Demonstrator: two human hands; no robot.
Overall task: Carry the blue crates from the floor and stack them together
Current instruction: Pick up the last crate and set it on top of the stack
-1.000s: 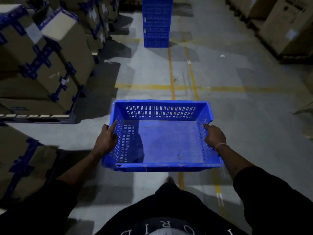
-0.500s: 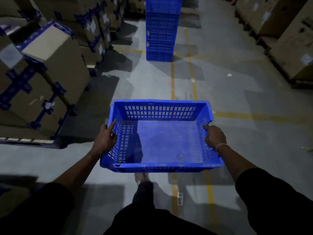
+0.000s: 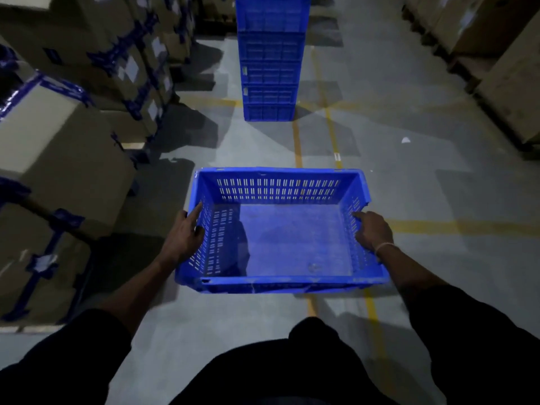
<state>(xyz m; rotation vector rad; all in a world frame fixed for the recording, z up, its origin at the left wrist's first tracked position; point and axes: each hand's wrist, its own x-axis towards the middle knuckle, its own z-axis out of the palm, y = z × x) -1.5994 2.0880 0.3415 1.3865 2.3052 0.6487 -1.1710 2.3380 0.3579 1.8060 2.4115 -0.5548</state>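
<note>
I hold an empty blue crate (image 3: 280, 285) with slotted walls level in front of me, above the floor. My left hand (image 3: 184, 238) grips its left wall, fingers on the outside and rim. My right hand (image 3: 372, 232), with a thin band at the wrist, grips the right wall. Straight ahead on the floor stands a tall stack of blue crates (image 3: 270, 59), several high, its top cut off by the frame's upper edge.
Cardboard boxes with blue tape (image 3: 58, 159) stand on pallets along the left side of the aisle. More brown boxes (image 3: 502, 59) line the right. Yellow floor lines (image 3: 330, 121) run toward the stack. A small white scrap (image 3: 405, 140) lies on the concrete.
The stack of crates has drawn closer and lower in view as I walk forward. The boxes on the left slide past. My grip on the crate is unchanged.
</note>
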